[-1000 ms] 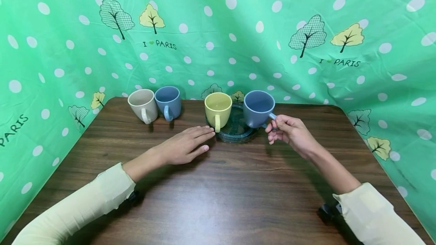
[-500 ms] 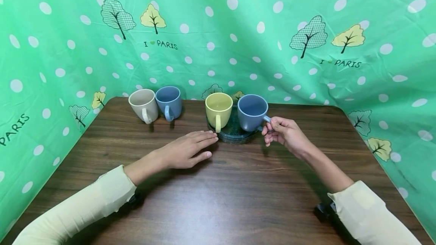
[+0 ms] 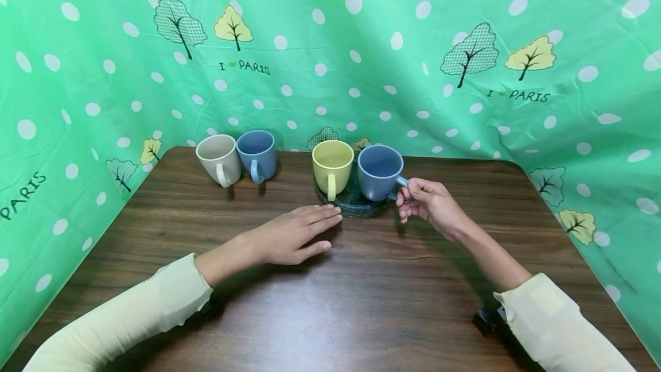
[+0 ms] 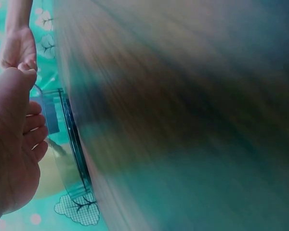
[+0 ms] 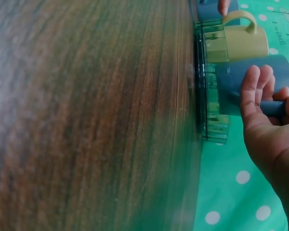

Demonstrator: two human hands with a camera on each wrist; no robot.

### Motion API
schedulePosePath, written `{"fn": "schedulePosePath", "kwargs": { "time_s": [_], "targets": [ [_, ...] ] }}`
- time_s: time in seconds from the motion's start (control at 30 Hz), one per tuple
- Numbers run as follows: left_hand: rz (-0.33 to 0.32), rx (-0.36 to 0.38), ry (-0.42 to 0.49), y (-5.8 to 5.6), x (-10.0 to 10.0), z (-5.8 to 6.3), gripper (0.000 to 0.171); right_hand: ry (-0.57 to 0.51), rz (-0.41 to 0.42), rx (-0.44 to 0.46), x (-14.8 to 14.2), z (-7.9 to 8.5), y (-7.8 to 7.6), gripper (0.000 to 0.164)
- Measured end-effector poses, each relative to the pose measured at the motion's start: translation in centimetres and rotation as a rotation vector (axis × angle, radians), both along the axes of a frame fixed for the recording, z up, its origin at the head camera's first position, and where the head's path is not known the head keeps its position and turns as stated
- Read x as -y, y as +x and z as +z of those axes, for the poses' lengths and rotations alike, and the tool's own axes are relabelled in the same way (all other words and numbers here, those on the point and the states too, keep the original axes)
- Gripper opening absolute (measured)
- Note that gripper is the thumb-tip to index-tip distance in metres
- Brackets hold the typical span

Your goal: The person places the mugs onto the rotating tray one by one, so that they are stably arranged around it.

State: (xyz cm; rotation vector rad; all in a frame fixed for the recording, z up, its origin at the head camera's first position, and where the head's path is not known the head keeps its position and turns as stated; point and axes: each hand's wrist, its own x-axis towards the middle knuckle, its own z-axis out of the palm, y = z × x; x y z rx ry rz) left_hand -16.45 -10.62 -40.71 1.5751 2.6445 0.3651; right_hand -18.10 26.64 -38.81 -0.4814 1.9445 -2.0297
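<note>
Blue mug [image 3: 377,185] within the rim of the clear round tray [image 3: 361,209], right hand [image 3: 436,202] pinching its handle! Yellow mug [image 3: 330,171] beside it; left hand [image 3: 294,234], fingers straight, by the tray's near edge. Farther left, white mug [image 3: 214,165], second blue mug [image 3: 263,162].

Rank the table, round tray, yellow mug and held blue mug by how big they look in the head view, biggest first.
1. Table
2. Round tray, judged by its whole outline, partly hidden
3. Yellow mug and held blue mug: too alike to rank
</note>
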Motion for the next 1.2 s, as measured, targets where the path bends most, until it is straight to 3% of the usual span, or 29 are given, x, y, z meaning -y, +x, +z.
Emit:
{"fn": "schedulePosePath", "kwargs": {
  "time_s": [0.4,0.7,1.2],
  "targets": [
    [-0.022,-0.023,-0.027,0.5,-1.5,-0.1,0.066,0.029,0.004,-0.003,0.2,-0.2,-0.3,0.039],
    [0.008,0.011,-0.055,0.3,-2.2,0.1,0.068,0.029,0.001,0.017,0.4,-0.2,-0.8,0.042],
    [0.020,0.015,-0.061,0.0,-2.4,0.3,0.066,0.112,0.014,0.014,-0.6,-0.2,-2.8,0.040]
  ]
}}
